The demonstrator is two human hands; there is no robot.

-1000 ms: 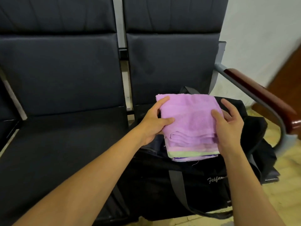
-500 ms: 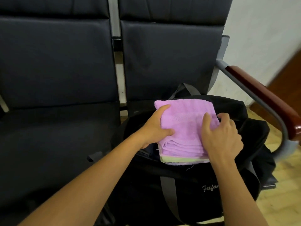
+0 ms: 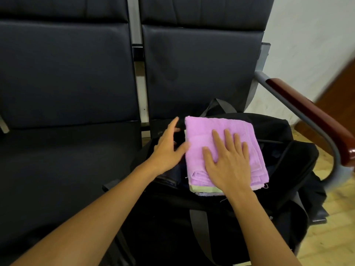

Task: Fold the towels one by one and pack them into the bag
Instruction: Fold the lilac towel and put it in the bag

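Terrycloth, soft and light, is what the hands deal with here: the folded purple towel (image 3: 221, 143) lies in the open mouth of the black bag (image 3: 278, 169), which sits on the right-hand seat (image 3: 192, 73) of a row of dark chairs. The right hand (image 3: 228, 162) lies flat on the towel, fingers spread and straight, pressing it down. The left hand (image 3: 167, 148) is open beside the towel's left edge, thumb touching the cloth, pinching nothing. By the look of it the stack is limp and compressible, not slippery or fragile; its layers could slide apart if lifted by one corner. A safer hold would be both folded side edges at once, or a flat palm pushing it deeper.
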